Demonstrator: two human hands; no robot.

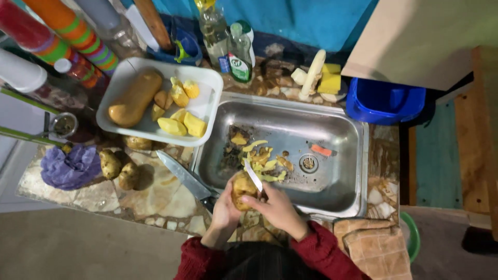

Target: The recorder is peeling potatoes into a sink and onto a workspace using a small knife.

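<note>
The hands (254, 205) hide much of the potato (241, 187); the big knife's handle (207, 199) disappears beneath them.

A stone-patterned counter (166, 199) holds a steel sink (337, 155) before a teal wall (321, 21).

left hand (226, 206) gripping brown half-peeled potato (243, 187) over steel sink (342, 193), right hand (277, 207) holding small white-bladed knife (253, 176) on it, yellow peels (263, 162) in basin, white rectangular tray (211, 85) of peeled potatoes beside

perhaps three unpeeled potatoes (110, 163), two knives (188, 180)
</note>
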